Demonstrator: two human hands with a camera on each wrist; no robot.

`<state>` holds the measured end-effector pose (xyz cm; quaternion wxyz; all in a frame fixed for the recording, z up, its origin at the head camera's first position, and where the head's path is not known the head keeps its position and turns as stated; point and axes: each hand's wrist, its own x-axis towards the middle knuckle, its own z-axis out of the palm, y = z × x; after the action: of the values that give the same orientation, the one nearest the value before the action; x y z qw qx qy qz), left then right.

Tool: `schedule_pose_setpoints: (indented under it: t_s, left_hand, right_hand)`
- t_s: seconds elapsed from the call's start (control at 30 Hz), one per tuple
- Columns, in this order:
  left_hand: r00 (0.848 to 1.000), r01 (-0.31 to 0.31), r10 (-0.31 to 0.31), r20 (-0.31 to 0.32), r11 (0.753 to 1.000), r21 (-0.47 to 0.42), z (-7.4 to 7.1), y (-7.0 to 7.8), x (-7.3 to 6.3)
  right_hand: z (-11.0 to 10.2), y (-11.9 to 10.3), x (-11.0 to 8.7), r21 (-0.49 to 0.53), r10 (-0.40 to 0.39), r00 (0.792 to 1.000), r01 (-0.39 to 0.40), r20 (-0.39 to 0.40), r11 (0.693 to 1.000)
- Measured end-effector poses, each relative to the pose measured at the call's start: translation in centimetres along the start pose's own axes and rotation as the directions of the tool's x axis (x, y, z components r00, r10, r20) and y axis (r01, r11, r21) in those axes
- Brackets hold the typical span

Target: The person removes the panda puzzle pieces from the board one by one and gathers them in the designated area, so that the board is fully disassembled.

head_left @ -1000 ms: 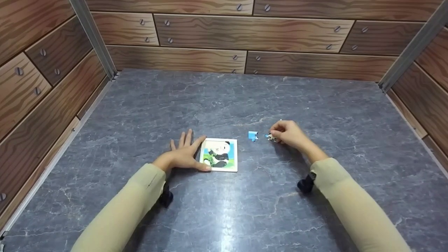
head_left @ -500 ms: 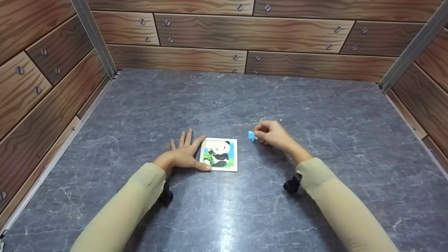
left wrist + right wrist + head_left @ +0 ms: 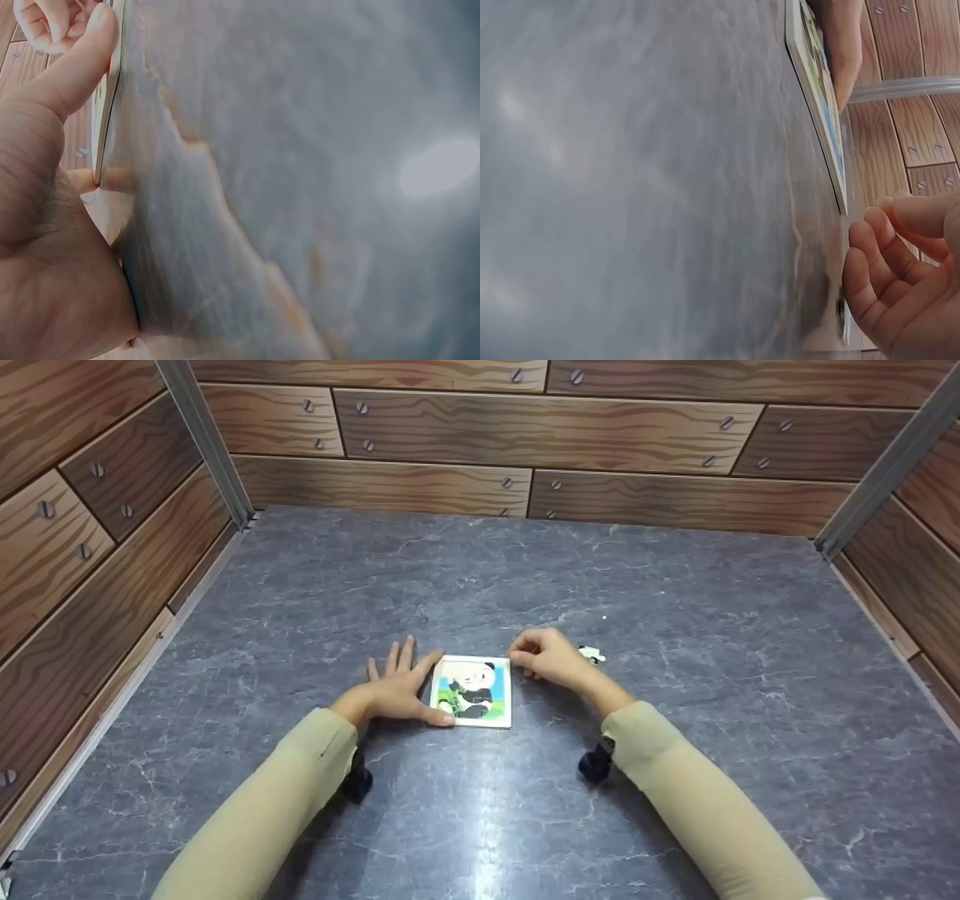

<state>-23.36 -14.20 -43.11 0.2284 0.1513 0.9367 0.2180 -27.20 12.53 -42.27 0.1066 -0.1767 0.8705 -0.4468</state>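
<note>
A white-framed panda jigsaw puzzle [image 3: 471,690] lies flat, with a pale bare patch in its upper left. My left hand [image 3: 390,690] spreads along its left side in the head view, thumb pressing the lower-left corner and index finger at the upper-left corner. At the upper-right corner is my right hand [image 3: 551,660], thumb and index fingertips together, pinching a jigsaw piece hidden by the fingers. The right wrist view shows the other fingers of the right hand [image 3: 900,270] curled, close over the table. One white-and-black jigsaw piece [image 3: 591,654] lies just behind that hand.
The grey marbled tabletop [image 3: 480,577] is bounded by wood-print walls [image 3: 547,431] at the back and sides. Metal corner posts [image 3: 214,442] stand at the back. A tiny white speck [image 3: 604,617] lies beyond the loose piece.
My right hand has moved left from the loose pieces to the puzzle's upper-right corner. The blue piece is out of sight, and the white-and-black one is uncovered. My left hand stays put.
</note>
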Motion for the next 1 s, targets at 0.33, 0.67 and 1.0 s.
schedule_pose_setpoints:
  t_s: [0.33,0.67,1.0]
  left_hand:
    - [1.0,0.018,-0.018,0.008,1.0,0.016,0.0,-0.1,0.2]
    - [1.0,0.017,-0.017,0.009,1.0,0.01,-0.1,0.0,0.1]
    - [1.0,0.016,-0.016,0.009,1.0,0.01,-0.1,0.2,0.0]
  right_hand:
    - [1.3,-0.2,0.6,-0.07,-0.009,1.0,0.01,0.026,0.997]
    - [1.4,-0.2,0.8,-0.128,-0.029,0.999,0.031,0.022,0.991]
    - [1.5,-0.5,0.7,-0.221,-0.092,0.996,0.093,0.016,0.971]
